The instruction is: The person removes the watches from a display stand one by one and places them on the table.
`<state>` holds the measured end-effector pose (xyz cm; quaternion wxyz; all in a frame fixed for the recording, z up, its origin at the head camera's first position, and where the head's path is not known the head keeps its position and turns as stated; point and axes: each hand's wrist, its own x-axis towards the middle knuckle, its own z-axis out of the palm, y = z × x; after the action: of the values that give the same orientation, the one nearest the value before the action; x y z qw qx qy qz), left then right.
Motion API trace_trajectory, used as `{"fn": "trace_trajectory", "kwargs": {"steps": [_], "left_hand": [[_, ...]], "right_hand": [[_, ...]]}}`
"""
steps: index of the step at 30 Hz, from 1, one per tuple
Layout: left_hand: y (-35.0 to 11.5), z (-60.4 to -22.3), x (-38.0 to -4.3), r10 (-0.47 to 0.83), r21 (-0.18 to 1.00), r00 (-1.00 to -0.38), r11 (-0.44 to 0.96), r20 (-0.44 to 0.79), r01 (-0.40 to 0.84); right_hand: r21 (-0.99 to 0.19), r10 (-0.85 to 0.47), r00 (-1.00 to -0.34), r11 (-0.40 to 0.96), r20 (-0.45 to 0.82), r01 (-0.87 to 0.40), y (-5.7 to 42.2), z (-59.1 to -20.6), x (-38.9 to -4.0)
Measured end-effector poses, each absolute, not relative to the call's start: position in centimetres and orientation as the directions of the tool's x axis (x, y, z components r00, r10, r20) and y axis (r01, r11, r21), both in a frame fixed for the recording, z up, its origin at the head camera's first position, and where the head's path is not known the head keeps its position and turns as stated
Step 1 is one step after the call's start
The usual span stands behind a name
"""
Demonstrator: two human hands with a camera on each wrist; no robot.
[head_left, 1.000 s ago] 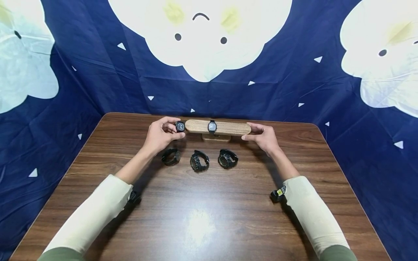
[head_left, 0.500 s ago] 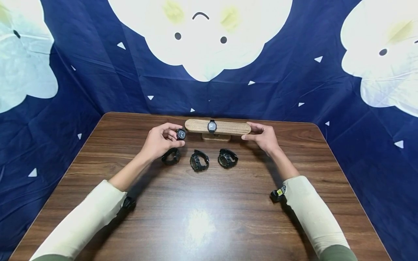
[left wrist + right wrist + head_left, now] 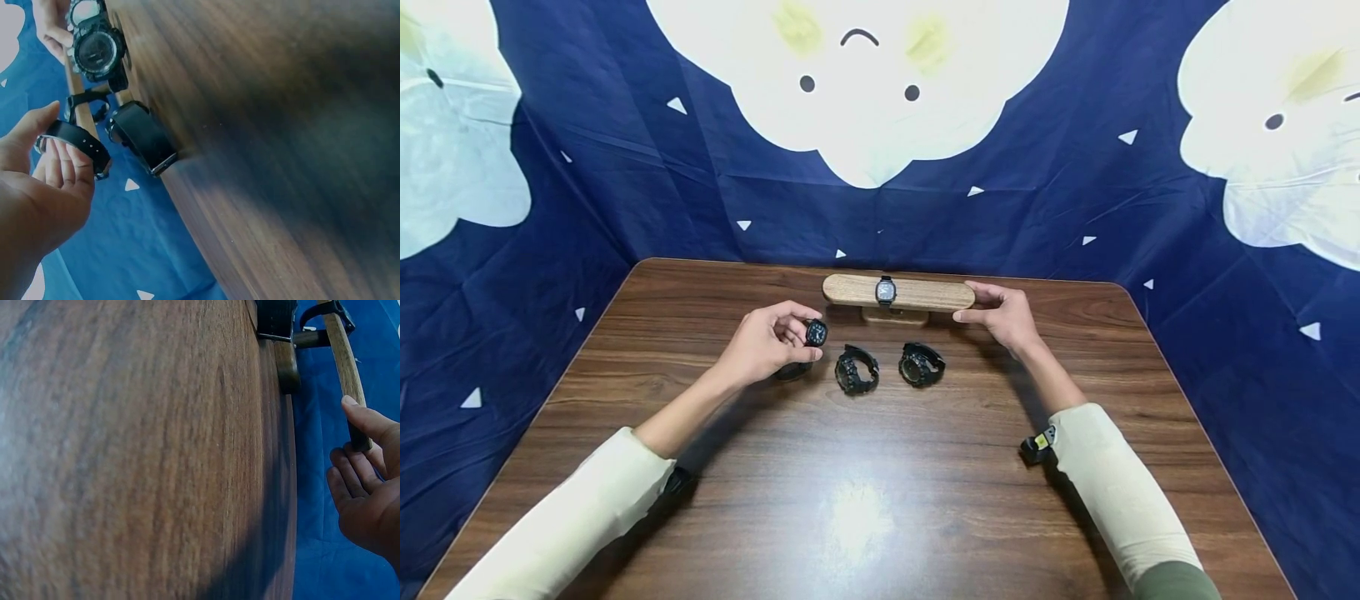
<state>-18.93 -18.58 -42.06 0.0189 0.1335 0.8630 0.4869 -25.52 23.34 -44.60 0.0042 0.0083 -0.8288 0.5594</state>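
Observation:
My left hand (image 3: 760, 342) holds a black wristwatch (image 3: 817, 333) by its strap, the dial facing up. In the left wrist view the strap (image 3: 78, 139) loops around the curled fingers, with the thumb on its outer side. Below this hand lies another black watch (image 3: 792, 372), partly hidden by it in the head view. My right hand (image 3: 1006, 319) pinches the right end of a wooden watch stand (image 3: 932, 294) between thumb and fingers. A square-faced watch (image 3: 886, 291) is strapped around the middle of the stand's bar.
Two chunky black watches (image 3: 857, 370) (image 3: 922, 365) lie on the wooden table (image 3: 940, 483) in front of the stand. Behind the table's far edge hangs a blue curtain (image 3: 647, 167) with white cloud shapes.
My left hand has drawn the watch away from the stand's left end, back toward me, now covering part of the leftmost table watch. The right hand keeps its hold on the stand.

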Motion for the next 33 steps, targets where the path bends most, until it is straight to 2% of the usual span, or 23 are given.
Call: {"fn": "trace_trajectory", "kwargs": {"steps": [19, 33], "left_hand": [[-19.0, -43.1, -17.0, 0.459, 0.836, -0.887, 0.471, 0.039, 0.281], [-17.9, -42.9, -15.2, 0.53, 0.793, -0.848, 0.514, 0.007, 0.327]], "right_hand": [[-0.923, -0.005, -1.0, 0.384, -0.006, 0.003, 23.2, -44.4, -25.5], [-0.929, -0.015, -1.0, 0.369, 0.001, -0.006, 23.2, -44.4, -25.5]]}}
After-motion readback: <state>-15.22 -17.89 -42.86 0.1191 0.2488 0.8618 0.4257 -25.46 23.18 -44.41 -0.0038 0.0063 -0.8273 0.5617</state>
